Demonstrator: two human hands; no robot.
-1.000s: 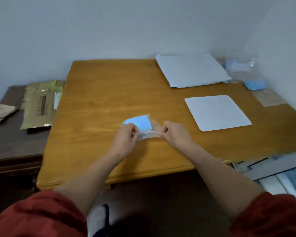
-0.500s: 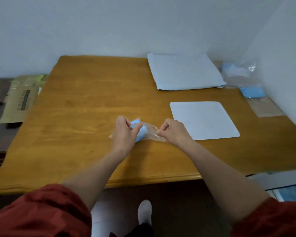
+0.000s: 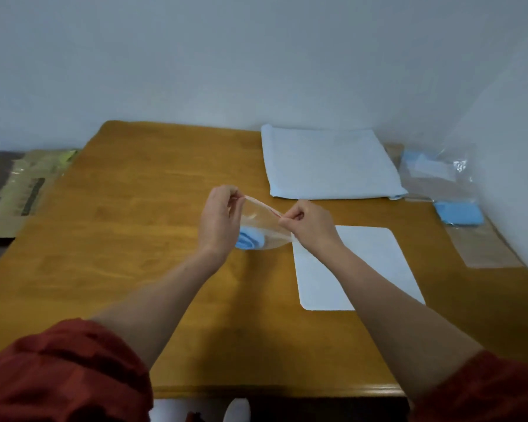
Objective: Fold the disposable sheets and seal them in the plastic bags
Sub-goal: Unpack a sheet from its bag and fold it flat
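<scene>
A small clear plastic bag (image 3: 261,222) hangs upright above the middle of the wooden table (image 3: 141,239). A folded blue sheet (image 3: 249,241) sits in its bottom. My left hand (image 3: 218,219) pinches the left end of the bag's top strip. My right hand (image 3: 310,225) pinches the right end, and the strip is stretched between them. A stack of pale unfolded sheets (image 3: 329,162) lies at the back of the table.
A white mat (image 3: 375,263) lies under my right forearm. At the far right are a filled bag with a blue sheet (image 3: 457,213), a heap of clear bags (image 3: 436,172) and a flat empty bag (image 3: 485,248). A greenish packet (image 3: 28,190) rests on a dark side table on the left.
Both hands have lifted the bag off the table and turned it upright, so the blue sheet now hangs at the bottom. The camera view has tilted up.
</scene>
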